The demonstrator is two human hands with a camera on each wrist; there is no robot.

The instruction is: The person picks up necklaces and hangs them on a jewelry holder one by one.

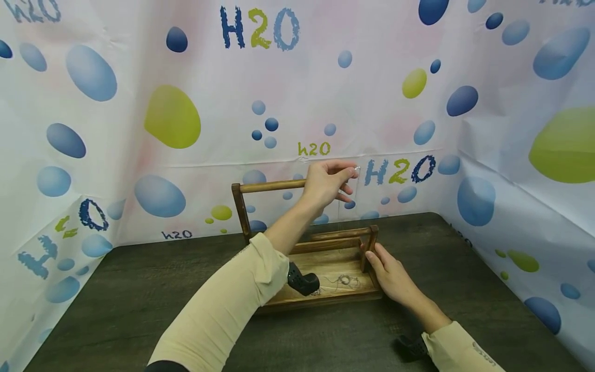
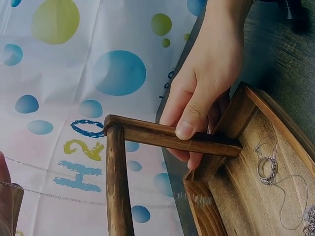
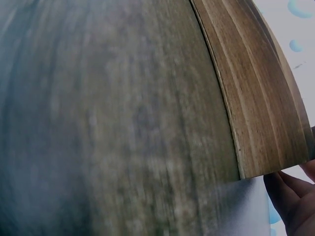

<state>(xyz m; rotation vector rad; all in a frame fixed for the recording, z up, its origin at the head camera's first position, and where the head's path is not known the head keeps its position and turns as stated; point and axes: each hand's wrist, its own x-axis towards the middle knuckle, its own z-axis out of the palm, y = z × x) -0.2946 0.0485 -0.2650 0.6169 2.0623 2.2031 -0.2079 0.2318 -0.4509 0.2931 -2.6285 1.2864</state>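
My left hand (image 1: 327,185) is raised above a wooden jewelry stand (image 1: 325,299) and pinches a thin silver chain necklace (image 1: 357,169) between thumb and index finger. In the left wrist view, two strands of the chain necklace (image 2: 64,198) run from a finger at the left edge past the stand's bar. My right hand (image 1: 392,276) grips the stand's short right post (image 2: 162,135), with the thumb on its near face. Under the stand's bars, another silver necklace with a ring-shaped piece (image 2: 267,170) lies in the tray.
The stand has a tall bar (image 1: 269,186) at the back left and a lower bar (image 1: 341,234) at right. It stands on a dark wooden table (image 1: 162,305). A patterned cloth backdrop (image 1: 297,88) rises behind and at both sides. Black wrist mounts (image 1: 302,280) sit on the arms.
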